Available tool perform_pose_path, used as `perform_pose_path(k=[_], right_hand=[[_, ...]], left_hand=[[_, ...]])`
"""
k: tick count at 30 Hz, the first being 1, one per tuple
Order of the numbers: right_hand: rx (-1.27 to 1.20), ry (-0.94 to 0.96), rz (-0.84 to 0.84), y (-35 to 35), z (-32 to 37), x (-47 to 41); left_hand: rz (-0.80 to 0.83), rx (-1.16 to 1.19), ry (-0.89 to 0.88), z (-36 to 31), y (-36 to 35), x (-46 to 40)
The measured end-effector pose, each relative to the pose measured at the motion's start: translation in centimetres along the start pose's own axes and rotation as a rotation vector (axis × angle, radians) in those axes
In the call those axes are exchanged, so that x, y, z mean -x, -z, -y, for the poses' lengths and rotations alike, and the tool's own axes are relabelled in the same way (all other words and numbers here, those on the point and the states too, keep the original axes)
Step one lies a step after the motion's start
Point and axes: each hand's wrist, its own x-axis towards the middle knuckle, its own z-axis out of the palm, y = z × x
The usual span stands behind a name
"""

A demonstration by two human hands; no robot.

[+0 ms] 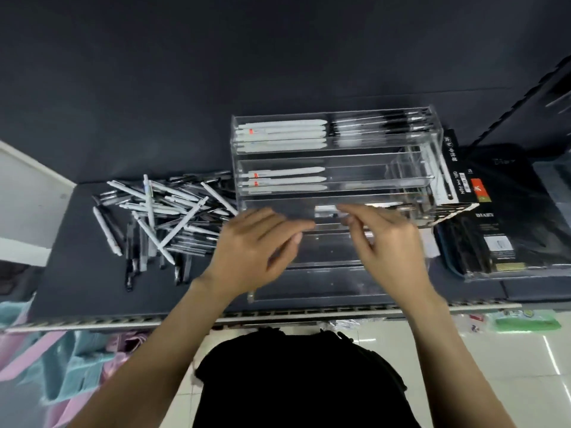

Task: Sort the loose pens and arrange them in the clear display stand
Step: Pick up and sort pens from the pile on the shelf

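Over the stand's third tier, both hands meet: left hand [256, 242] and right hand [386, 239] seem to pinch something small; blur, cannot tell what. Display stand [336, 149] sits mid-shelf; loose pens [160, 217] piled toward the shelf's left end. Pens look light, stiff, slick; take mid-barrel.
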Motion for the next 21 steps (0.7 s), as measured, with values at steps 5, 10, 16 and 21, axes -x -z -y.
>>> perform_pose_path(k=[5,10,16,21], right_hand=[[-0.143,0.144,0.24,-8.3,8.7,-0.4],[-0.047,0.142,0.595,-17.1,14.2,0.2],[0.374,0.112,0.563,-23.2,15.9,-0.4],[0.527,0.053,0.586,-25.0,16.3,-1.6]], left_hand=[[-0.176,-0.076,0.705,6.7,7.3,10.1],[0.182,-0.169,1.296,15.1,9.6,20.4],[0.298,-0.114,1.263,17.2,9.1,22.1],[0.345,-0.058,1.22,18.1,9.4,22.2]])
